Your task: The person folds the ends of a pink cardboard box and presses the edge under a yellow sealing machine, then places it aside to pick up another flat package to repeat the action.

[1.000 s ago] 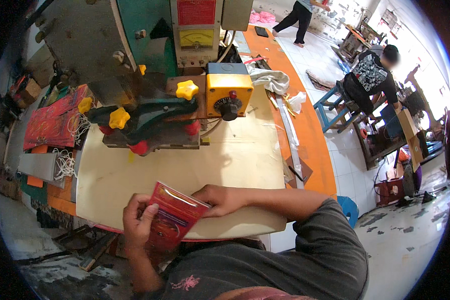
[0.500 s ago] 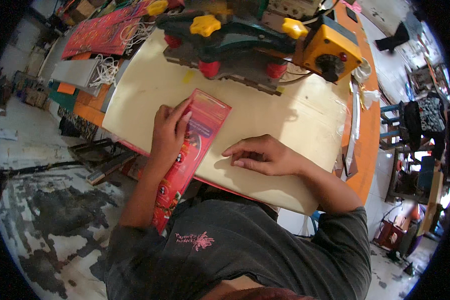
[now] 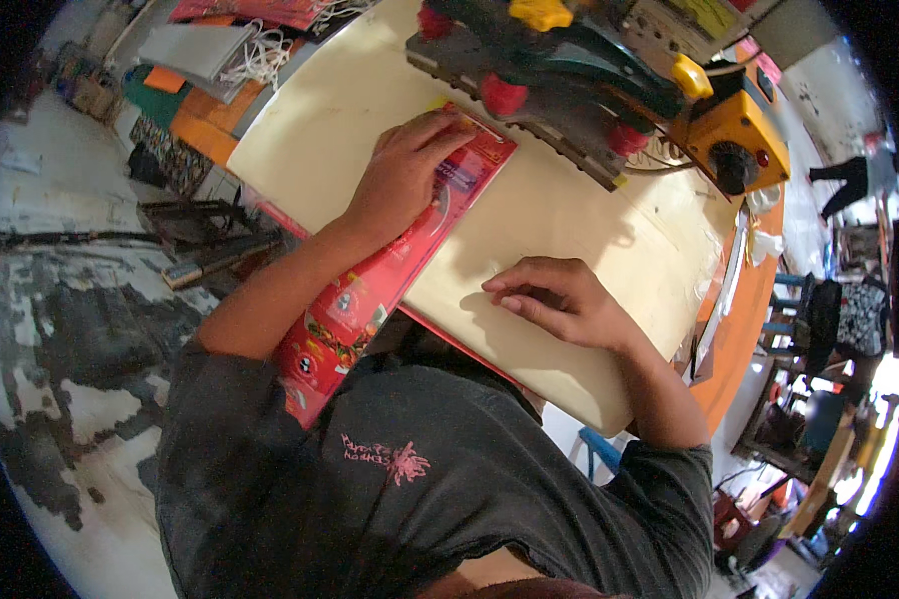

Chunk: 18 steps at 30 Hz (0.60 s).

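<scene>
A long red printed plastic pouch (image 3: 392, 281) slants across the cream work surface (image 3: 315, 135), its near end hanging over the edge by my left arm. My left hand (image 3: 407, 172) grips the far end of the pouch, close to the machine's edge; the fingertips are partly hidden. Near the front of the surface rests my right hand (image 3: 566, 301), with fingers loosely bent, thumb apart and nothing held. Just beyond the pouch stands a dark clamp-like machine (image 3: 559, 75) with red and yellow knobs and a long straight bar along its front.
A yellow control box (image 3: 739, 145) with a black dial is at the machine's right. White corded bags (image 3: 195, 50) lie at the far left. Scraps of clear plastic (image 3: 764, 245) lie along the orange table's right edge (image 3: 734, 344). A blue stool leg (image 3: 599, 454) shows below.
My left hand has pushed the pouch forward, so its far end now reaches the machine's bar. The right hand stays on the surface. The whole view has shifted and turned slightly.
</scene>
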Tool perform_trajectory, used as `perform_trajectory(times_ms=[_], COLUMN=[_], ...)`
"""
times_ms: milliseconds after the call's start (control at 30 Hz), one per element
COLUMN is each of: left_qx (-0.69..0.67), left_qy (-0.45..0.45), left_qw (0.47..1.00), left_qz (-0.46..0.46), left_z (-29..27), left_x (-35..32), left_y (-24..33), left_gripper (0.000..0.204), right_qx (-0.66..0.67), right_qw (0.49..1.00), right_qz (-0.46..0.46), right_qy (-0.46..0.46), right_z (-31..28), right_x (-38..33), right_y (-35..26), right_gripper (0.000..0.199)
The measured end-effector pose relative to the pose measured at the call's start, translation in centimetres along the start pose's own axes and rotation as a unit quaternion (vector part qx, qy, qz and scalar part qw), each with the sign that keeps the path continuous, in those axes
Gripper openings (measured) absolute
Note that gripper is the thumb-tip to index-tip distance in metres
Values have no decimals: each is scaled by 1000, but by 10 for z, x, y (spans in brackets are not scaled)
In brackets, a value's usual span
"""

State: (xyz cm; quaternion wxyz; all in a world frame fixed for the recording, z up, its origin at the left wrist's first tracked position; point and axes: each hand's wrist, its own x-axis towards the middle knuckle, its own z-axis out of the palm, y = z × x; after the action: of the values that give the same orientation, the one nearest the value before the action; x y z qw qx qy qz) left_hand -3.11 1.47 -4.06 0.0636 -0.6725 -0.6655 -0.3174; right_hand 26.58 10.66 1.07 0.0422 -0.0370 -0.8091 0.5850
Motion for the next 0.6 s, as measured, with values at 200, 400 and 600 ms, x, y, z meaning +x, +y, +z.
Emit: perform_trajectory(times_ms=[200,400,600], left_qx=[-26,23,12], left_qy=[11,6,65], left_qw=[999,1000,996], left_qz=[34,2,57], left_z=[5,19,32], left_x=[6,14,17], left_y=[19,28,22], left_gripper=[40,47,54], right_qx=[15,5,-9], right_qw=[999,998,999], right_qz=[48,57,41], right_qy=[15,12,4], right_z=[6,5,4], right_x=[-2,0,3], right_y=[-2,-2,-1], right_gripper=[22,23,24])
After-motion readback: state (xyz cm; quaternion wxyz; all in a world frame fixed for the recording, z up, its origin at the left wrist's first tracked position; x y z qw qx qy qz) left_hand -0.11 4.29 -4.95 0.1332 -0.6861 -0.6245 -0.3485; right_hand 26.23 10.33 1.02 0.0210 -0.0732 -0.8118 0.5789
